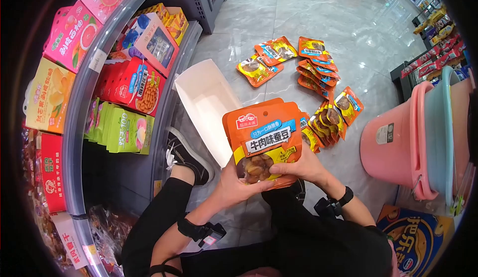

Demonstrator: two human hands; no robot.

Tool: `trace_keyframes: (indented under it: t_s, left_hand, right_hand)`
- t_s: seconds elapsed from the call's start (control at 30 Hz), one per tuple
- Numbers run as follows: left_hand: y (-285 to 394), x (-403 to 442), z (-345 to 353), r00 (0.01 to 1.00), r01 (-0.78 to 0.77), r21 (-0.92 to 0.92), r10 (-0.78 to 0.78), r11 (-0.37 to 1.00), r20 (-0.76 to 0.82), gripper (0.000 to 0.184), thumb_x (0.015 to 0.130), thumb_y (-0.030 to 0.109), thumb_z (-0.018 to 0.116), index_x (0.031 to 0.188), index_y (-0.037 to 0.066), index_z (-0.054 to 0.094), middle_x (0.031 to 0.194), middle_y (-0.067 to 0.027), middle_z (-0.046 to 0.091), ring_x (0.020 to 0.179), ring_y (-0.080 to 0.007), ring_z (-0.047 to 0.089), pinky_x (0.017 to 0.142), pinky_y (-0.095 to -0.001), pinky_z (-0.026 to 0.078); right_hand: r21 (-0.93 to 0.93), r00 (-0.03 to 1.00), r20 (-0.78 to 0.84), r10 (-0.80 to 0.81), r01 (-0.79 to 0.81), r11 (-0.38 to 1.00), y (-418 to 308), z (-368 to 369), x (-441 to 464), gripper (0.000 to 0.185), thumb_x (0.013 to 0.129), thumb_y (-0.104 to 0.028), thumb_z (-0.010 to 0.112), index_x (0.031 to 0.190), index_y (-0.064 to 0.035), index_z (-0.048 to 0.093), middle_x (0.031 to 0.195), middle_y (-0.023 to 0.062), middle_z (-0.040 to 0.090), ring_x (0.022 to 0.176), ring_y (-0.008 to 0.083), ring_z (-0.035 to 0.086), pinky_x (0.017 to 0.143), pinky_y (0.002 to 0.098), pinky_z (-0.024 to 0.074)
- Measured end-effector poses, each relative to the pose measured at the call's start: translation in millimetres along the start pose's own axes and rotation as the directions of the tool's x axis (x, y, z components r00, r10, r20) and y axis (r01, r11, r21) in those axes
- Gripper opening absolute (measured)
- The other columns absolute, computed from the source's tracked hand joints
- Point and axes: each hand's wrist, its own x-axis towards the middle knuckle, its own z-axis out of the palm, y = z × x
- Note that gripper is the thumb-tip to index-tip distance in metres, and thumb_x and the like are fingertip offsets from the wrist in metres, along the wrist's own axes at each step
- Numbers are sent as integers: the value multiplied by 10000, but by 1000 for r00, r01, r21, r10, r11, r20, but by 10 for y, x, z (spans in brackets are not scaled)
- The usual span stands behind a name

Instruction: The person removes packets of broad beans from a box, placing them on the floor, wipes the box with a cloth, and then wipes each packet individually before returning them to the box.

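Note:
Both my hands grip a stack of orange snack packets (266, 135) upright in front of me; the front one has a clear window showing brown broad beans. My left hand (238, 183) closes around the lower left edge. My right hand (298, 170) holds the lower right side, its thumb across the front. Just behind and left of the stack lies an open white cardboard box (206, 95). On the floor beyond, more of the same packets lie in loose overlapping rows (318, 70), with a fanned pile (328, 122) partly hidden behind the held stack.
On my left, a curved shelf (82, 107) holds colourful snack boxes, red packs (132, 85) and green bags (127, 130). Stacked pink and blue buckets (396, 137) stand at right, above a dark blue carton (413, 237). My shoe (191, 160) is beside the white box.

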Motion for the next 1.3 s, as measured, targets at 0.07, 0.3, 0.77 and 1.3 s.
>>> trace_keyframes:
  t_s: [0.07,0.3,0.77,1.3]
  left_hand:
    - [-27,-1,-2,999,49,22,-49,999,-16,757,676,148,795,1269,5,346,1186,-120,511,1094,-193,526,934,-334,440]
    - [-82,30,9,1000,4,55,-4,999,-8,767,674,192,798,1267,4,349,1175,-128,518,1089,-206,529,928,-337,434]
    - [111,26,10,1000,25,52,-26,998,18,753,678,156,795,1260,-10,347,1198,-122,507,1126,-207,504,935,-345,431]
    - [992,328,-257,903,-370,642,422,672,78,571,584,202,839,1029,24,530,1062,-141,581,904,-236,623,753,-340,524]
  right_hand:
    - [7,1000,-25,-17,17,1000,48,-12,8,679,692,-140,790,1221,16,394,1147,86,547,1027,142,542,893,290,449]
    - [29,999,-46,0,2,1000,29,-9,-9,675,692,-142,791,1218,19,399,1142,86,553,1032,144,543,894,292,452]
    - [44,998,-55,6,-3,999,59,-77,-20,694,675,-152,803,1224,11,412,1139,84,558,1029,145,549,901,294,447]
    - [-661,904,12,-428,328,674,-178,-188,-25,648,582,-187,833,1116,-26,502,986,122,603,877,243,625,758,315,499]
